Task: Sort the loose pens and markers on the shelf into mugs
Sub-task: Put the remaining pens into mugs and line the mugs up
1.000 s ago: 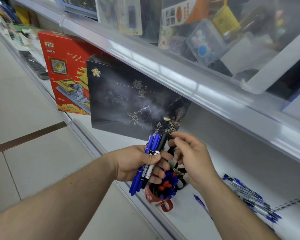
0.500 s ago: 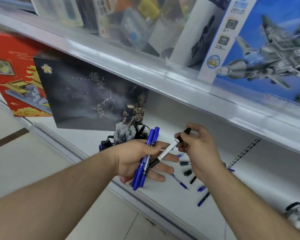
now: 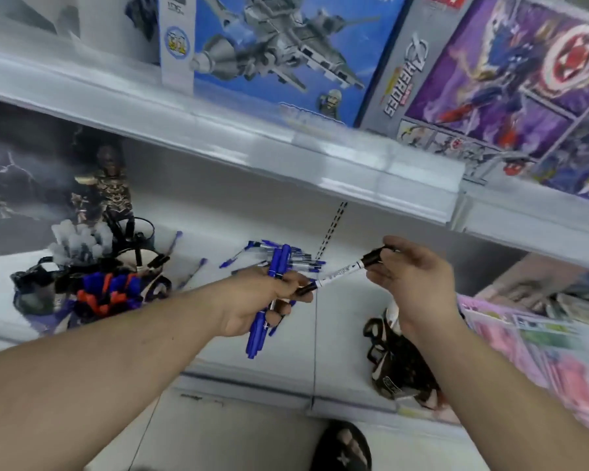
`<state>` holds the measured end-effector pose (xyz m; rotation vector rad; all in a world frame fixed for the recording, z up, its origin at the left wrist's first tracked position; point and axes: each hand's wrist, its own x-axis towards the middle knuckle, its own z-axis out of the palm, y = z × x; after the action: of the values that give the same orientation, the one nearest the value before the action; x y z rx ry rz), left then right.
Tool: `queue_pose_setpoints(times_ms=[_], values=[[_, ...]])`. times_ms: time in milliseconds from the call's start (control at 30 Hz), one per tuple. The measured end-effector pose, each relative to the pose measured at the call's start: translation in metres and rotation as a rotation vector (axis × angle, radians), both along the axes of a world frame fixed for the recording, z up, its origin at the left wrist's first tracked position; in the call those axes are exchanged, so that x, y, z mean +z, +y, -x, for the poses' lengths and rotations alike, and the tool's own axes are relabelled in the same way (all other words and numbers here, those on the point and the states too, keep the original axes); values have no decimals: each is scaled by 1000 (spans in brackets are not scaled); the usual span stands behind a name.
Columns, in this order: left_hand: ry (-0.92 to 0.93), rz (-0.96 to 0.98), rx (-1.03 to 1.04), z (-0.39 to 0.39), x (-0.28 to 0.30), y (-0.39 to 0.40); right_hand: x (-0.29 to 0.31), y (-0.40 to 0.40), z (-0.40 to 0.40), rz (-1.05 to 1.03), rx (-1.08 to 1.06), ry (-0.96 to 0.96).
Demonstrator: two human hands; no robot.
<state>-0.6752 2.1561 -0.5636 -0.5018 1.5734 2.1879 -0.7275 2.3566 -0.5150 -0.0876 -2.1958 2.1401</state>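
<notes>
The right hand (image 3: 410,280) pinches the black cap of a white-barrelled marker (image 3: 340,270); its other end meets the left hand (image 3: 257,300), curled round a bundle of blue markers (image 3: 257,329). Left on the white shelf (image 3: 218,345), mugs (image 3: 123,294) hold blue and red-capped pens. Loose blue pens (image 3: 300,260) lie behind.

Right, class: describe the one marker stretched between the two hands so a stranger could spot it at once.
Start at the white lower shelf, then find the two hands above its front edge. The marker bridges them: white barrel, black ends, unlike the all-blue pens bunched in the left hand.
</notes>
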Motion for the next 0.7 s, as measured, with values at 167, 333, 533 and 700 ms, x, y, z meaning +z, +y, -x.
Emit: queue_pose_setpoints(times_ms=[167,333,533,700], values=[[-66,28,-31,6,-14,44,-12,73,-8,-227,-252,108],[-47,23,-55,7,-13,76,-39,124,-10,-635,-284,186],[-19,-37,-127,7,-12,117,-65,155,-9,-860,-366,201],[-32,-33,-173,10,-15,133,-89,171,-10,-907,-382,195]])
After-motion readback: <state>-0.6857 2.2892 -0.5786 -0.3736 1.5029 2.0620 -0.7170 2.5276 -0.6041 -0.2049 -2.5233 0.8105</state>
